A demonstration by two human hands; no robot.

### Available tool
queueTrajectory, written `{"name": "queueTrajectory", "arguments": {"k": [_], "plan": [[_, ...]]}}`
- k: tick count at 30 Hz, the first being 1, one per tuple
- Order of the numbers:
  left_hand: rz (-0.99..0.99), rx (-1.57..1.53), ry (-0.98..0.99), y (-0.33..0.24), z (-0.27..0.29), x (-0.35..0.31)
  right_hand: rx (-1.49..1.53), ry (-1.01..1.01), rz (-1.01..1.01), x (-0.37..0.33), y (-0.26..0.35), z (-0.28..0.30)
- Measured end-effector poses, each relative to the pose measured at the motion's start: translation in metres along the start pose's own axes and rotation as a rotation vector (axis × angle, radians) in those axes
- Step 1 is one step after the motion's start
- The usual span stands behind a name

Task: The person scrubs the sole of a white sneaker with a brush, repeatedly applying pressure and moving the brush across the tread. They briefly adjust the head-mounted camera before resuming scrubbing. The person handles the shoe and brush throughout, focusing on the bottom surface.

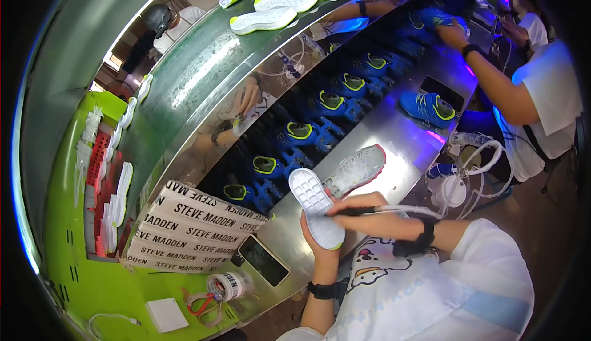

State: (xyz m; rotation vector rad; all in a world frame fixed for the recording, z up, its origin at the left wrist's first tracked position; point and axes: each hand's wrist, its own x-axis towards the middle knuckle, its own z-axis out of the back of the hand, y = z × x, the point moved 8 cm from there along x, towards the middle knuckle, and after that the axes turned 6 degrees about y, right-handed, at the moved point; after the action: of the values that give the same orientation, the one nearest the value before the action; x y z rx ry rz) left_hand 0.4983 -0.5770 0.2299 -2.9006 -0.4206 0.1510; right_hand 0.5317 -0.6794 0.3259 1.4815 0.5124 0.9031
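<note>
Left hand (317, 233) gripped a white sole (316, 207) from below, fingers wrapped round its lower half, tread side up. Right hand (360, 216) was clenched on a thin black tool (357, 211), tip resting on the sole's mid section. A white hose (409, 210) ran from the tool's rear end off to the right, toward a loop of tubing (477, 156) near a white puck-shaped fitting (454, 190). Both wrists wore black bands.

The sole sat over the near edge of the steel bench (394, 134), just in front of the person's chest. A grey shoe (357, 170) lay on the bench right behind it, its red-edged heel pointing away (touching or just apart, couldn't tell).

A row of blue shoes (295, 134) with yellow-green collars ran along the dark channel behind the bench. One more blue shoe (428, 108) sat alone on the bench further right. A co-worker's arm (492, 79) reached toward the far end of that row.

Above, white soles (263, 20) rode the green belt. Lower left: a printed box (184, 227), a phone (263, 259) flat on the bench, a tape roll (226, 285), red-handled scissors (200, 304), a white pad (166, 314) on the green table (104, 279).
</note>
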Motion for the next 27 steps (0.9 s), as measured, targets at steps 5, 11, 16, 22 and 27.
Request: {"name": "queueTrajectory", "arguments": {"k": [5,11,16,22,27], "plan": [[0.130,-0.062,0.110,-0.005,-0.001,0.003,0.177,0.407,-0.402,-0.023,-0.006,-0.027],[0.272,0.114,0.285,-0.013,-0.017,0.008,0.085,0.557,-0.414,-0.014,0.000,-0.015],[0.496,0.290,0.332,-0.008,-0.035,0.014,-0.135,0.534,0.265,-0.001,0.047,-0.014],[0.821,0.358,0.146,0.000,-0.041,0.008,-0.153,0.581,0.183,-0.007,0.062,-0.012],[0.898,0.776,-0.040,-0.014,-0.037,0.005,-0.017,0.561,-0.076,-0.009,0.043,-0.001]]}}
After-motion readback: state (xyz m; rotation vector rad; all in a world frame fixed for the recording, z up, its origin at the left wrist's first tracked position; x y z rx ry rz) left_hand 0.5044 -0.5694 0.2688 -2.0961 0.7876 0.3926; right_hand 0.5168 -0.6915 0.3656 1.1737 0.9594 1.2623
